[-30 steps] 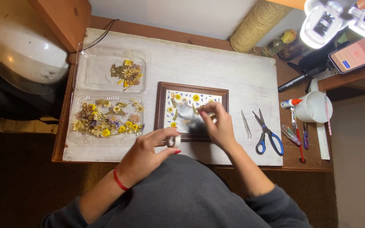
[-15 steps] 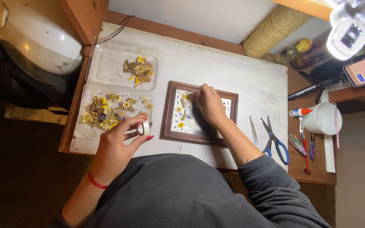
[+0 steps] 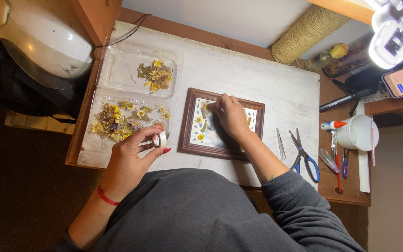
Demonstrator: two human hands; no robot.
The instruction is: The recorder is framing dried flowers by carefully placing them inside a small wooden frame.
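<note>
Your right hand (image 3: 231,116) rests on the glass of the brown wooden picture frame (image 3: 220,123) in the middle of the frame, fingers drawn together and pressing down near its upper left corner, over small pressed flowers (image 3: 200,129) in yellow and blue laid on a white backing; what the fingertips pinch is too small to tell. Your left hand (image 3: 131,156), lower left of centre, has its grip closed on a small roll of white tape (image 3: 162,139), thumb and forefinger clamped round the ring, just left of the frame and apart from it. The frame lies flat on the whitewashed, scuffed wooden tabletop (image 3: 253,79). To the left of it a clear plastic clamshell tray (image 3: 113,63) lies open, both halves holding dried yellow and tan blossoms (image 3: 126,120), crinkled and papery. Right of the frame lie slim metal tweezers (image 3: 281,144) and blue-handled scissors (image 3: 304,156), side by side. A spool of coarse jute twine (image 3: 306,32) lies at the upper right of the tabletop
</note>
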